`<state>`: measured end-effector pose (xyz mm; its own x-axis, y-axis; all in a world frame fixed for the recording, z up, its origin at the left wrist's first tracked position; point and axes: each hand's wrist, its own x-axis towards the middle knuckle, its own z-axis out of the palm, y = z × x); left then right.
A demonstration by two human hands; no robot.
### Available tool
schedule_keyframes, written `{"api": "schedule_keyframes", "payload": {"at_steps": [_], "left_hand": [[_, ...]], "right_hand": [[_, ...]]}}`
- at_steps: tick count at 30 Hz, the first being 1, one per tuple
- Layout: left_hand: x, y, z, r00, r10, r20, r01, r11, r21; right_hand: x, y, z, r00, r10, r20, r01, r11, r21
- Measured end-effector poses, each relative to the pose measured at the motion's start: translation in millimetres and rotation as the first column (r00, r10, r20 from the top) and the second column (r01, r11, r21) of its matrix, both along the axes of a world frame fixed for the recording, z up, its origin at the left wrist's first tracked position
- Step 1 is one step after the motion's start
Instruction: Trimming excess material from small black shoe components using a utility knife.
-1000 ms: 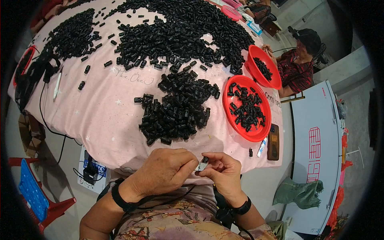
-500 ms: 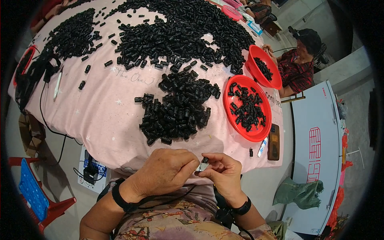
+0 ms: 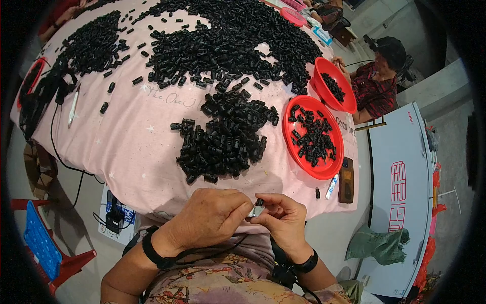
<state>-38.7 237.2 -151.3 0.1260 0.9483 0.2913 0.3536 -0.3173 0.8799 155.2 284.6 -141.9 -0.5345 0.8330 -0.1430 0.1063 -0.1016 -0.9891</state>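
Your right hand [image 3: 284,218] has its fingers clamped on a small black part [image 3: 259,202], at the near edge of the tabletop [image 3: 136,152], with a silvery piece [image 3: 256,211] just beside it. Your left hand [image 3: 208,215] is curled close by; the view hides whether its fingers clamp on anything. Farther out lies a black pile [image 3: 223,139], with a red bowl [image 3: 315,175] to its right.
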Motion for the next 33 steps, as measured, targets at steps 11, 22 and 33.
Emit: {"api": "schedule_keyframes", "payload": {"at_steps": [11, 22, 33], "left_hand": [[1.3, 0.3, 2.1, 0.999, 0.019, -0.026, -0.019, 1.000, 0.007], [3.4, 0.2, -0.3, 0.998, 0.041, -0.038, -0.040, 0.999, 0.023], [1.2, -0.2, 2.2, 1.000, 0.016, -0.004, -0.016, 1.000, -0.023]], "right_hand": [[0.4, -0.8, -4.6, 0.999, -0.050, 0.010, 0.050, 0.999, -0.018], [2.1, -1.8, -4.2, 0.997, -0.051, 0.055, 0.052, 0.998, -0.020], [1.4, -2.4, -4.9, 0.997, -0.064, 0.035, 0.065, 0.998, -0.011]]}}
